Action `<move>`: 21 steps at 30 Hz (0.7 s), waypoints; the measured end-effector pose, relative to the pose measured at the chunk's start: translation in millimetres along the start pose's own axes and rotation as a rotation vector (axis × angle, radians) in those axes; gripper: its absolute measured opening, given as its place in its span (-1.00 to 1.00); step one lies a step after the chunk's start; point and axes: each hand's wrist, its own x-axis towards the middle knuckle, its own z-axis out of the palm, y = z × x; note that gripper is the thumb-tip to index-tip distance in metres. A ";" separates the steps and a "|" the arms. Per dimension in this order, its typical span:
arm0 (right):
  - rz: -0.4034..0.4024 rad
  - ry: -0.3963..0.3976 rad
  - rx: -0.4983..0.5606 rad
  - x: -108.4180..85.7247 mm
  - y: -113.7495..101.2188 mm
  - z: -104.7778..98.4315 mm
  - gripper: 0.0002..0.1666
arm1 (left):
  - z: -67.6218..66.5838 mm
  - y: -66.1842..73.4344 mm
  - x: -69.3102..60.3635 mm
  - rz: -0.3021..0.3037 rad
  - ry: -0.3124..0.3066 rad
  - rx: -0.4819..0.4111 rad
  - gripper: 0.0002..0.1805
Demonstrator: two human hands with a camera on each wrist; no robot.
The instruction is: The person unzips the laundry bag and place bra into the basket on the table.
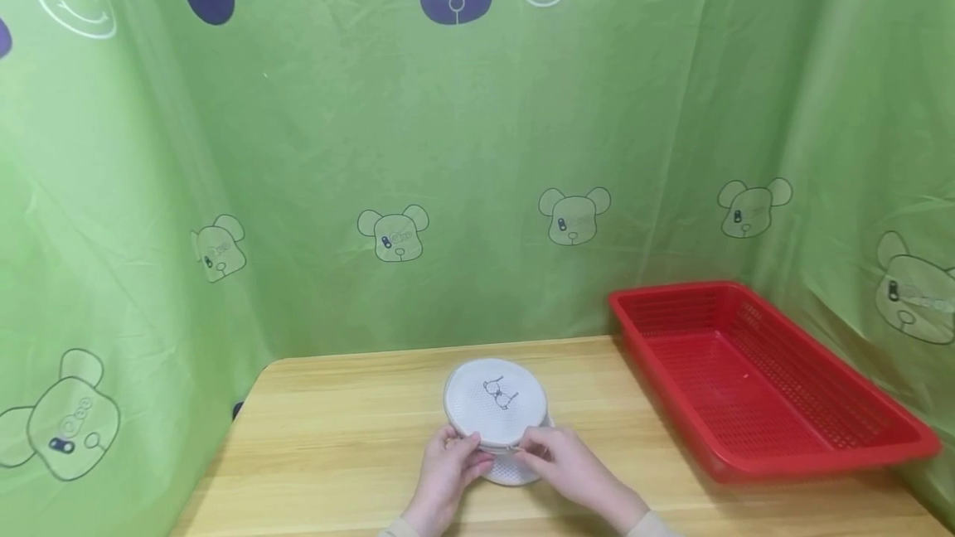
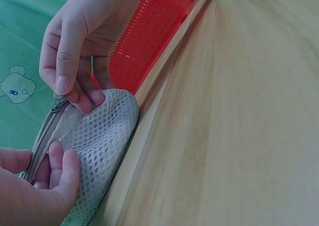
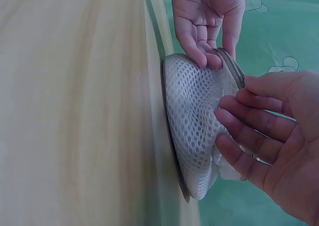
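A round white mesh bag [image 1: 496, 400] with a small dark drawing on its lid rests on the wooden table, its mesh side [image 2: 102, 141] bulging below the zipper [image 2: 45, 131]. My left hand [image 1: 445, 471] pinches the zipper rim at the front left, thumb on top and fingers beneath. At the front right, my right hand [image 1: 563, 464] pinches the zipper pull between thumb and index finger; the right wrist view shows the other fingers of this hand [image 3: 279, 131] loosely bent beside the mesh. Whether anything lies inside the bag cannot be seen.
A red plastic basket [image 1: 821, 471] with perforated walls stands on the right of the wooden table [image 1: 336, 421]. A green curtain [image 1: 462, 131] with bear and smiley prints hangs behind the table and on both sides.
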 end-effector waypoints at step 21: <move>0.035 -0.020 0.003 1.8 4.7 -6.3 -0.92 | -1.4 -3.6 3.7 0.004 0.006 -0.008 -0.67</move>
